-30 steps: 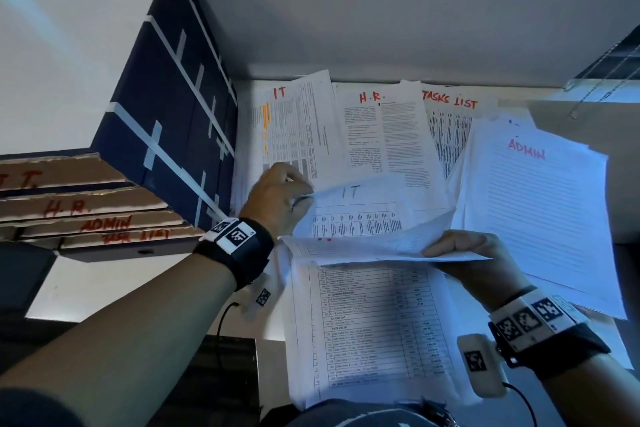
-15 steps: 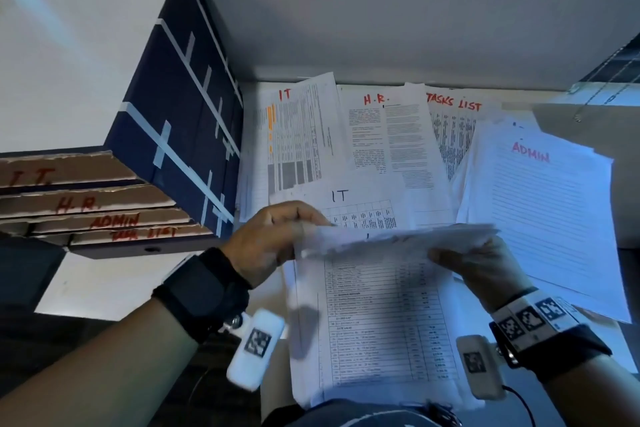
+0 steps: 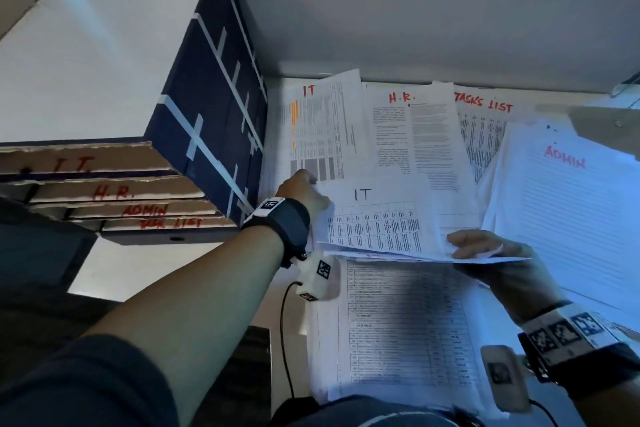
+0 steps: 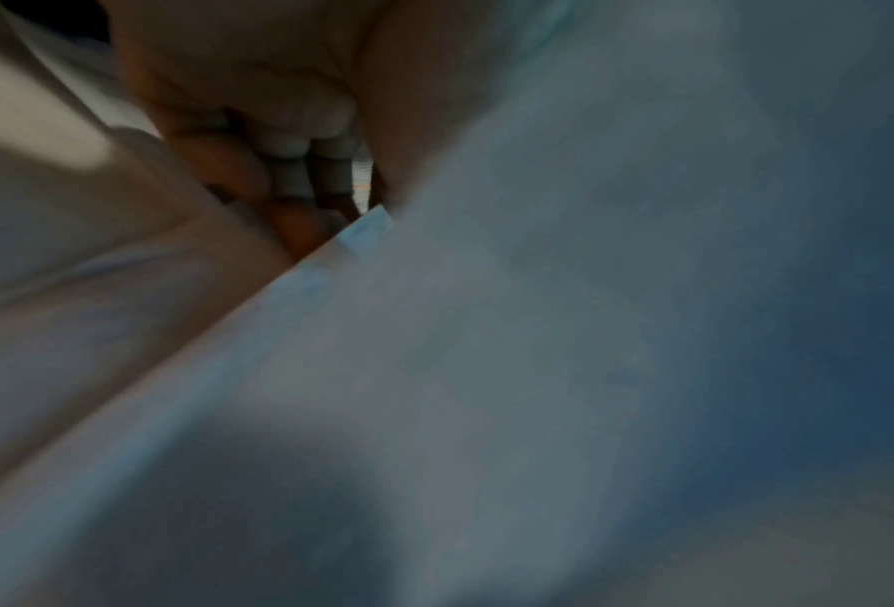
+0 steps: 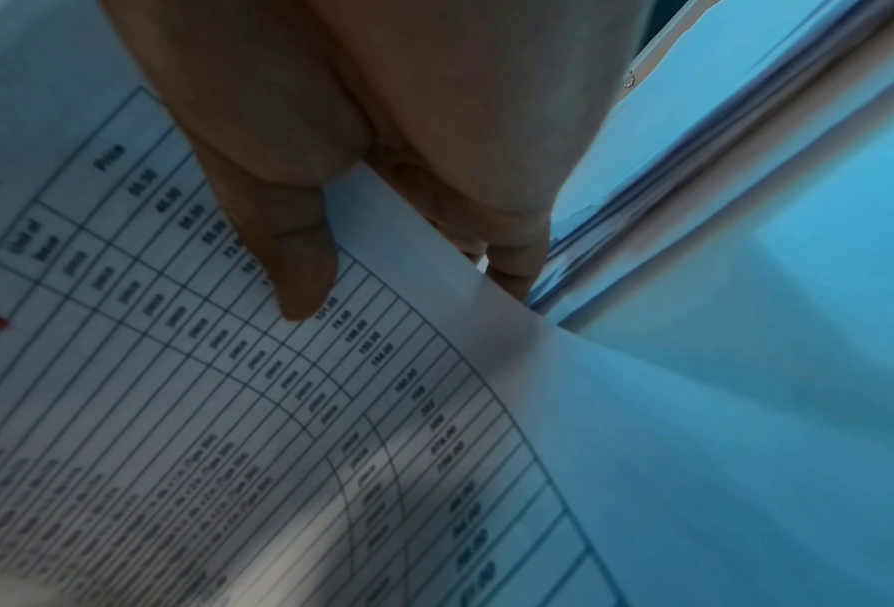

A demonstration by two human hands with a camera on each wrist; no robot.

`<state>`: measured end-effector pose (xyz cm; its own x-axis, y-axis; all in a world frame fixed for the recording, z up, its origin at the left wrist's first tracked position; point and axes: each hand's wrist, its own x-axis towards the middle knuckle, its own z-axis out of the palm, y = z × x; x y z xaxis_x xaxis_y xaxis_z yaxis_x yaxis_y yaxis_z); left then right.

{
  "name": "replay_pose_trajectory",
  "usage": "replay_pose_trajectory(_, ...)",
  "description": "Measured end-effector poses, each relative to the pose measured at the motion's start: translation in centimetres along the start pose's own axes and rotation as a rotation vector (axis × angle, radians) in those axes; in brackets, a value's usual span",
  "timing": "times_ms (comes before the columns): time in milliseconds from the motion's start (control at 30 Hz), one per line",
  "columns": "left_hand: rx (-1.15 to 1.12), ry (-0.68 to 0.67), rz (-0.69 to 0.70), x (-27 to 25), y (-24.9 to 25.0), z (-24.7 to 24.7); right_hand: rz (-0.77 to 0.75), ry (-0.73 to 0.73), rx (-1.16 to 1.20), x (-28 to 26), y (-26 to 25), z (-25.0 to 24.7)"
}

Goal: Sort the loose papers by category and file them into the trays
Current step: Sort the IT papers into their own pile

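Head view: dark blue tray stack [image 3: 214,107] sits at left on the surface [image 3: 145,274], cardboard fronts marked I.T., H.R., ADMIN and a task-list label. Just right of it, sorted piles fan out along the wall: IT pile [image 3: 318,125], H.R. pile [image 3: 415,135], TASKS LIST pile [image 3: 485,128], ADMIN pile [image 3: 571,204], each overlapping its neighbour. A loose sheet marked IT [image 3: 377,218] with a table grid lies on the near end of the IT and H.R. piles. Left hand [image 3: 303,192] is at that sheet's left edge, fingers hidden by the paper, so from here I cannot tell the grip. Right hand [image 3: 498,263] holds a thin lifted sheet [image 3: 415,255] by its right end, thumb on top, sheet nearly edge-on to the camera. Below it a printed list stack [image 3: 398,329] lies flat near the body. Left wrist view: blurred; curled fingers [image 4: 289,164] sit against a paper edge [image 4: 362,234], looks like a pinch on it, contact not sharp. Right wrist view: thumb [image 5: 299,263] pressed on top of a gridded table sheet [image 5: 227,410], other fingers under its edge, so a firm pinch; more stacked sheet edges [image 5: 694,164] lie just beside at right.
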<state>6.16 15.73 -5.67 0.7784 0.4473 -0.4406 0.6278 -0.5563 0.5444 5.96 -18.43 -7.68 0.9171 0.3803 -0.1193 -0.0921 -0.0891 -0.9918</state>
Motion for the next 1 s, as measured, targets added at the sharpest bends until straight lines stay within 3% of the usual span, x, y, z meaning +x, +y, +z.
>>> replay_pose_trajectory(233,0.090,0.117,0.255,-1.2,-1.2,0.7,-0.004,0.023,0.034,0.0,0.0,0.2)
replay_pose_trajectory(433,-0.278,0.119,0.425,-3.2,-0.7,0.8,0.041,0.016,0.022,0.0,0.0,0.2)
replay_pose_trajectory(533,-0.553,-0.041,0.480,-6.3,0.0,-0.8,0.028,0.026,-0.096,0.1,-0.1,-0.2)
replay_pose_trajectory(633,-0.685,-0.328,0.504,-9.2,-0.6,-2.6,0.038,0.028,-0.155,0.2,-0.4,-0.2)
replay_pose_trajectory(733,-0.786,-0.626,0.450,-10.3,-1.4,-3.4,0.078,0.006,-0.092,0.0,-1.0,0.1)
replay_pose_trajectory(800,-0.871,-0.733,0.375,-9.9,-1.6,-3.7,0.063,0.042,-0.070,-0.1,-1.2,0.4)
replay_pose_trajectory(867,-0.995,-0.705,0.184,-8.7,-1.1,-3.8,0.058,0.103,-0.111,-0.1,-1.1,0.5)
replay_pose_trajectory(900,-1.016,-0.629,0.097,-7.9,-0.7,-3.6,0.068,0.123,-0.090,0.0,-1.0,0.6)
replay_pose_trajectory(933,-0.929,-0.499,0.069,-7.1,-0.2,-3.4,0.070,0.130,-0.048,-0.1,-1.1,0.6)
replay_pose_trajectory(1000,-0.354,-0.172,0.133,-4.6,0.3,-2.5,0.049,0.094,0.070,-0.4,-1.6,0.8)
